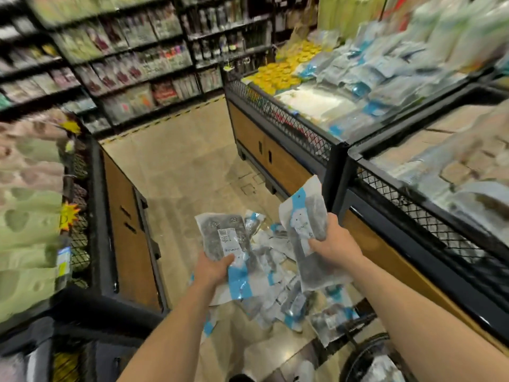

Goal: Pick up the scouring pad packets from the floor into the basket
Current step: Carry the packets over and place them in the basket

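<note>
Two scouring pad packets were off the floor [179,166], one in each hand. The left hand [212,268] gripped the left packet [223,238] near its lower end, thumb pressed across the front; its other fingers were hidden behind the plastic. The right hand [333,241] held the right packet [305,216] about its middle, fingers [316,241] curled round one edge. Both packets showed dark grey pads through clear wrap with a blue and white band. The left one carried a white barcode label, but its print was too smeared to read, as was the lettering on the bands. Below the hands a heap of packets [283,299] lay on the floor, overlapping so that they could not be counted. The basket [366,351], dark and rounded, sat just beside the heap at the lower right, largely cut off by the frame's bottom edge; something pale lay in it, hard to make out. A mesh-sided display bin [289,125] of similar blue-banded packs stood to the right, and stocked shelves [124,64] beyond were blurred, their labels unreadable.
</note>
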Motion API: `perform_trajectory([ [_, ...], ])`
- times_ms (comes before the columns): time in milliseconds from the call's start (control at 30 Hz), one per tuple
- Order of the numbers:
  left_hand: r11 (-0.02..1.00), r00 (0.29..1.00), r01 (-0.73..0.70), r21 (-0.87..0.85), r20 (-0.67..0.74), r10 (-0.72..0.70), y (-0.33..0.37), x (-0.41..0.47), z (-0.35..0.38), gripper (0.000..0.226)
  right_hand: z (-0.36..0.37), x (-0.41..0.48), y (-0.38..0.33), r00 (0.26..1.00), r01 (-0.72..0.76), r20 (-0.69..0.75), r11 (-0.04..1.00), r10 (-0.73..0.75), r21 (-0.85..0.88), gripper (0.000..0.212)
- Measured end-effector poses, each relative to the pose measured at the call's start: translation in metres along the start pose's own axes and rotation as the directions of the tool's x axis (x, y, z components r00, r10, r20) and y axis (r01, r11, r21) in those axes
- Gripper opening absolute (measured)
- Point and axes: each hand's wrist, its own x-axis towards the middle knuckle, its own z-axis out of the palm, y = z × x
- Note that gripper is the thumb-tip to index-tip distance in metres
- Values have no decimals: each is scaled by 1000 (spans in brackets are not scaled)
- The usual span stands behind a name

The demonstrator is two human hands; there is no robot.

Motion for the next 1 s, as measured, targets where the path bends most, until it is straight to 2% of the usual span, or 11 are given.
perform_trajectory([
  [33, 999, 999, -33, 19, 16, 32, 9, -6, 0, 78, -5, -4, 3, 1000, -11, -6, 1000, 11, 24, 60],
  [133, 993, 995, -81, 83, 61, 76, 32, -31, -4, 44, -19, -20, 16, 998, -66, -16, 992, 68, 110, 67],
  [233, 989, 986, -131, 72, 111, 122, 38, -35, -2, 32, -28, -40, 32, 990, -123, -45, 970, 135, 210, 75],
  [300, 989, 975, -142, 48, 181, 131, 39, -35, 0, 37, -31, -54, 44, 979, -157, -84, 953, 184, 259, 77],
  [400, 987, 962, -151, 55, 237, 134, 30, -20, 6, 65, -31, -78, 59, 962, -202, -115, 931, 246, 306, 75],
  [433, 986, 959, -154, 70, 249, 132, 26, -16, 8, 68, -29, -88, 63, 956, -218, -119, 919, 269, 329, 74],
  [667, 961, 915, -219, 169, 377, 142, 12, -98, 15, 34, -4, -165, 92, 903, -268, -196, 856, 384, 442, 75],
  [700, 959, 907, -224, 171, 397, 141, 9, -104, 20, 35, -1, -177, 96, 894, -274, -205, 848, 399, 454, 77],
  [833, 936, 874, -271, 225, 464, 141, -8, -122, 48, 63, 9, -221, 123, 834, -311, -250, 794, 491, 523, 74],
  [933, 903, 846, -327, 279, 512, 148, -20, -145, 71, 64, 11, -257, 149, 786, -361, -259, 757, 561, 544, 72],
  [1000, 884, 801, -364, 294, 583, 136, -25, -159, 91, 70, 10, -279, 169, 747, -396, -261, 725, 611, 563, 71],
])
